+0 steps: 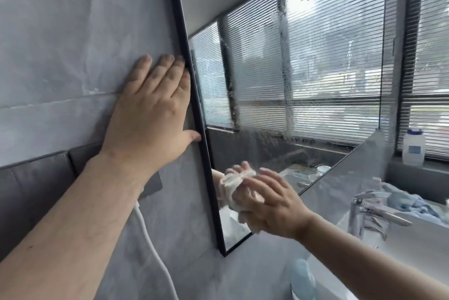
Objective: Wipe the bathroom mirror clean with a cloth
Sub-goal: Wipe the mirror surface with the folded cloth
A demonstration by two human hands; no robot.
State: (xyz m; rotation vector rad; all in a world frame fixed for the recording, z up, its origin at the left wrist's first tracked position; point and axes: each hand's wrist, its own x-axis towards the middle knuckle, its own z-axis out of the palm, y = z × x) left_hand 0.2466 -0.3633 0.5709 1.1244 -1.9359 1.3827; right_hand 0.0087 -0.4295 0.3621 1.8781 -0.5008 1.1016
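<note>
The black-framed mirror (pixel 303 68) hangs on a grey tiled wall and reflects window blinds; smeary wet streaks cover its middle and lower glass. My right hand (pixel 274 205) presses a crumpled white cloth (pixel 233 190) against the mirror's lower left corner, fingers fairly straight over it. The cloth and fingers are doubled in the reflection. My left hand (pixel 150 110) lies flat on the wall tile beside the mirror's left frame edge, fingers straight, thumb touching the frame.
A chrome tap (pixel 374 209) stands over a white basin (pixel 413 246) at the lower right. A blue towel (pixel 408 200) lies behind it. A white plastic bottle (pixel 413 147) sits on the window ledge. A white cord (pixel 155 251) hangs down the wall.
</note>
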